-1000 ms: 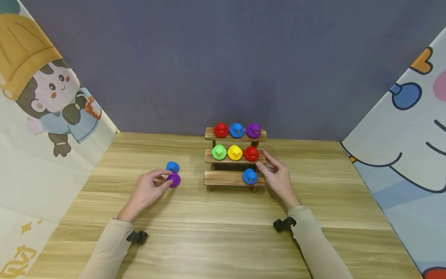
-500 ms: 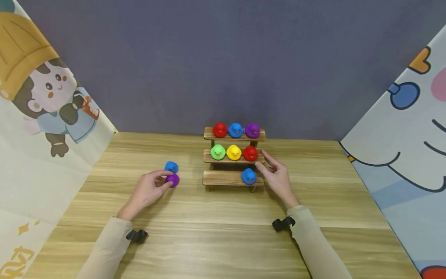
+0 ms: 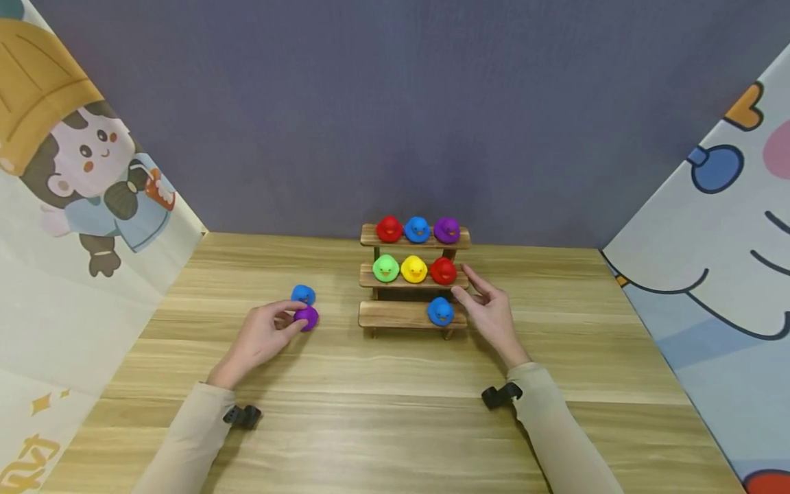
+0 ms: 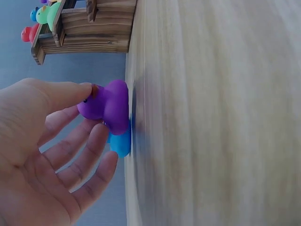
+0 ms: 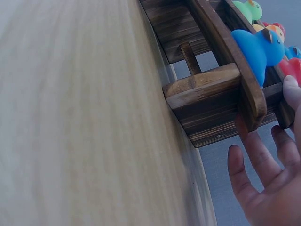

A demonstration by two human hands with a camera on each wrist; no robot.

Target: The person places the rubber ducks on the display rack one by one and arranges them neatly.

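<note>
In the head view my left hand (image 3: 262,336) pinches a purple rubber duck (image 3: 307,318) between thumb and forefinger. The left wrist view shows the thumb at the duck's beak and the other fingers loosely spread. A blue rubber duck (image 3: 303,295) sits just behind it, partly hidden. My right hand (image 3: 492,315) holds the right end of a three-tier wooden display stand (image 3: 391,314), thumb at the front edge of the middle tier and forefinger at its back. Close by are a red duck (image 3: 444,271) on that tier and a blue duck (image 3: 441,311) on the bottom one.
The top tier bears a red duck (image 3: 389,230), a blue duck (image 3: 417,230) and a purple duck (image 3: 447,230). On the middle tier are also a green duck (image 3: 386,268) and a yellow duck (image 3: 414,269). A grey-blue backdrop (image 3: 308,137) rises behind the wooden table (image 3: 370,405).
Both hands, the ducks and the stand keep their places. The head view shifts only very slightly.
</note>
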